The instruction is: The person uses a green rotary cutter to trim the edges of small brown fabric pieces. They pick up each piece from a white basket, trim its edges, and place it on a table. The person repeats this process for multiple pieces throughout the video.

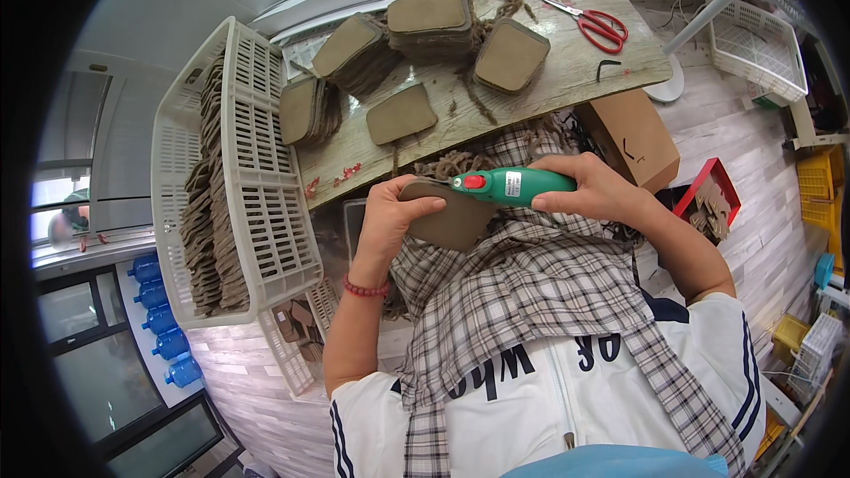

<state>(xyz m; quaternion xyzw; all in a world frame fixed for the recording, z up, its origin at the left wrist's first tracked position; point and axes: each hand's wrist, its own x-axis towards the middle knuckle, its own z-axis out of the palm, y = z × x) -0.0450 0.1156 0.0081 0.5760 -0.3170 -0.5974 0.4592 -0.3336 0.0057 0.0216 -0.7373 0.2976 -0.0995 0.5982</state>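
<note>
My left hand (386, 219) pinches the left edge of a flat olive-brown pad (450, 227) with rounded corners, held over my lap. In my right hand (600, 189) is a green handheld power tool (529, 187) with a red button near its front end. The tool's front end lies at the upper edge of the pad; its tip is too small to make out. On the table just beyond lies a single similar pad (402, 114). Stacks of the same pads stand behind it, among them a tall stack (430, 35) and a right-hand stack (512, 55).
Red-handled scissors (602, 30) and a black hex key (606, 69) lie on the table (567, 80). A white slatted crate (270, 168) full of brown pads stands at the left. A cardboard box (630, 142) and a red-rimmed box (728, 184) sit to the right, below table height.
</note>
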